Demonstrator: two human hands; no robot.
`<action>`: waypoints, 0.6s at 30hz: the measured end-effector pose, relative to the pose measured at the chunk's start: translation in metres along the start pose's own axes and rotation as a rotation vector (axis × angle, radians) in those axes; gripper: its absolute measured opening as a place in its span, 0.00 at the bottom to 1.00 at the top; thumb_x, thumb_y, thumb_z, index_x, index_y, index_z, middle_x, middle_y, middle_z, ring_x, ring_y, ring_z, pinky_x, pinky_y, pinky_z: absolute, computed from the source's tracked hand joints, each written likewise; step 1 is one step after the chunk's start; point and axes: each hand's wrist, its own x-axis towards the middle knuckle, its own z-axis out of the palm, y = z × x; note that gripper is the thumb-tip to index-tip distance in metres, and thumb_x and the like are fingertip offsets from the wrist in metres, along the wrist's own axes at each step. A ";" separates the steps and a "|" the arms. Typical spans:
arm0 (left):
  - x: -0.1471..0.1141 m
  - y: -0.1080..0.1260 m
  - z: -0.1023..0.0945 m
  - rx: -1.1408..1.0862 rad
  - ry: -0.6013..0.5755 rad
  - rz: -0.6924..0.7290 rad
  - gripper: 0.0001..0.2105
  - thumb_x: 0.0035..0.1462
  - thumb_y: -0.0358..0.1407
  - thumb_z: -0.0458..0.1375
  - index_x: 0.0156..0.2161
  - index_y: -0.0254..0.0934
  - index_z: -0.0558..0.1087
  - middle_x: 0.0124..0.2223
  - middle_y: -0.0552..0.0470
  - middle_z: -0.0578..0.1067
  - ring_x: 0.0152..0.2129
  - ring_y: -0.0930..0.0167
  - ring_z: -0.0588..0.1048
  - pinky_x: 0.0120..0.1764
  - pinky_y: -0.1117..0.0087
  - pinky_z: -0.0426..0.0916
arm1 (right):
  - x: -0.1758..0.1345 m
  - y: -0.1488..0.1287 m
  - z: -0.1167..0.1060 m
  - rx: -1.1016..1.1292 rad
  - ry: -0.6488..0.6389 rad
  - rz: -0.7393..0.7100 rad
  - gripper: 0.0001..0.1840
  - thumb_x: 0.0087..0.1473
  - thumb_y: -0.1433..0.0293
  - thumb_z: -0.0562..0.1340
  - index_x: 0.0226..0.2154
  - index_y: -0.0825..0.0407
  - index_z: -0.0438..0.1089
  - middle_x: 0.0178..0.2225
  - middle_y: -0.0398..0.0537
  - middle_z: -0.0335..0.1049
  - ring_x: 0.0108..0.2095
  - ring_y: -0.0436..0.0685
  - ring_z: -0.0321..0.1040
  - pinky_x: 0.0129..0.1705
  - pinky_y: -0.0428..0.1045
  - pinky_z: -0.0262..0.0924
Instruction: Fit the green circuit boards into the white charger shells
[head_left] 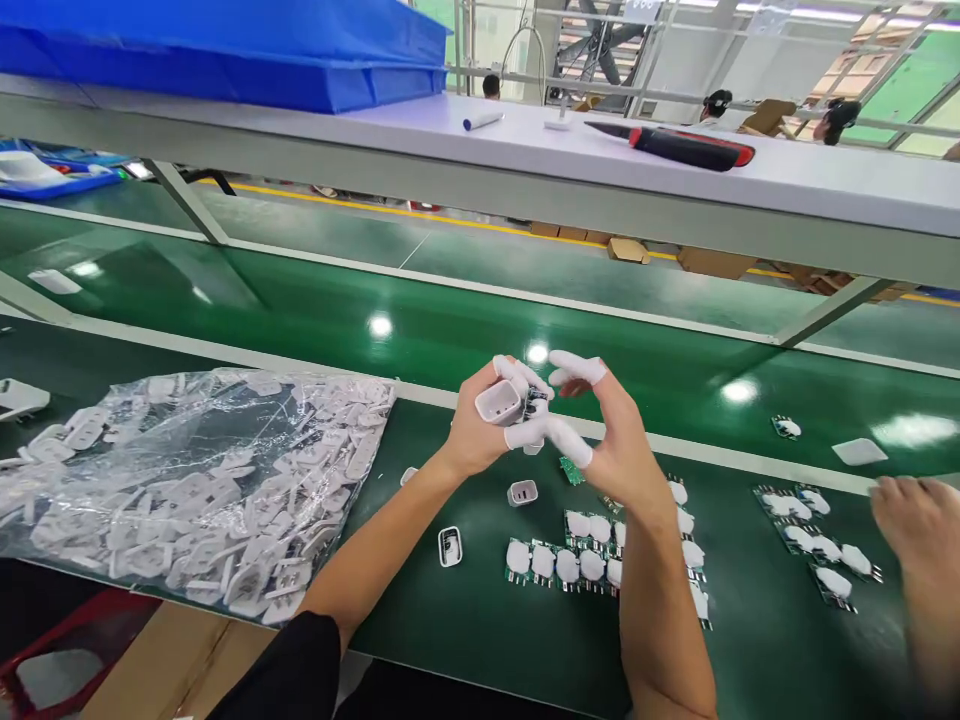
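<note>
My left hand (pixel 480 430), white covers on its fingertips, is closed around a white plastic charger housing (pixel 499 403) whose hollow end faces me. A small dark circuit part (pixel 537 402) shows between the same fingers; whether it sits in a second shell I cannot tell. Just to the right, my right hand (pixel 611 440) has thumb and index finger spread apart, also in white finger covers, with nothing visible between them. Its thumb tip is close to the left thumb. Below lie another white housing (pixel 523 493), one with a dark inside (pixel 450 547), and rows of circuit boards (pixel 568 567) topped with white pads.
A clear plastic bag (pixel 225 480) of white plastic pieces covers the left bench. Another person's hand (pixel 919 530) is at the right, beside more boards (pixel 814 540). A green conveyor belt (pixel 315 310) runs behind; the shelf (pixel 525 150) above carries a blue bin (pixel 360 85) and cutters (pixel 690 147).
</note>
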 end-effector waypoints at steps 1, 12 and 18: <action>0.000 0.001 -0.001 -0.058 -0.004 -0.091 0.27 0.49 0.46 0.83 0.37 0.39 0.69 0.39 0.53 0.81 0.31 0.71 0.79 0.34 0.68 0.77 | 0.000 0.000 -0.003 -0.039 -0.067 -0.058 0.39 0.59 0.60 0.78 0.70 0.34 0.70 0.55 0.49 0.78 0.50 0.65 0.74 0.57 0.63 0.72; -0.001 0.008 -0.017 0.255 -0.021 0.207 0.29 0.47 0.42 0.85 0.44 0.41 0.71 0.54 0.47 0.77 0.47 0.64 0.83 0.47 0.61 0.82 | 0.005 0.013 0.005 0.134 0.251 -0.112 0.24 0.54 0.64 0.81 0.53 0.34 0.82 0.49 0.51 0.81 0.52 0.70 0.77 0.55 0.70 0.75; -0.002 0.008 -0.021 0.364 -0.136 0.239 0.24 0.62 0.31 0.72 0.52 0.45 0.61 0.44 0.54 0.67 0.34 0.71 0.72 0.37 0.66 0.72 | -0.019 0.036 -0.018 0.302 0.255 0.082 0.35 0.45 0.63 0.85 0.54 0.34 0.79 0.55 0.51 0.79 0.62 0.76 0.77 0.52 0.71 0.81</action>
